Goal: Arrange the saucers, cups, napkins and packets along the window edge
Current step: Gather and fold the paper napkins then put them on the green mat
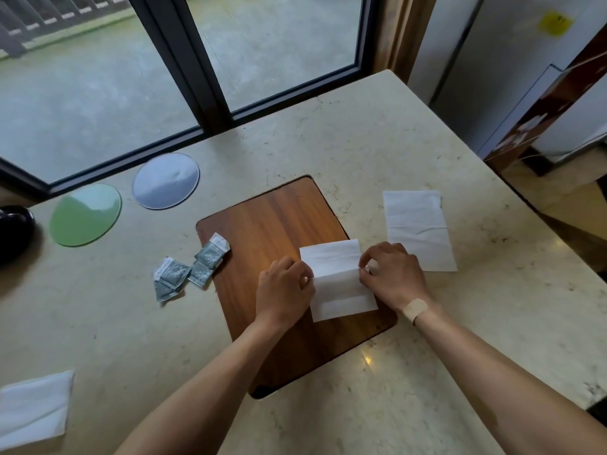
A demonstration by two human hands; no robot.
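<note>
Napkin [338, 280]: white, thin paper, creased across its middle, lying on the wooden board [279, 224] set into the stone counter [394, 142].
Left hand [284, 287]: fingers curled, pinching the napkin's left edge at the crease.
Right hand [392, 274]: pinching the right edge (same crease).
Packets [187, 269]: grey-green, clustered just left of the board.
</note>
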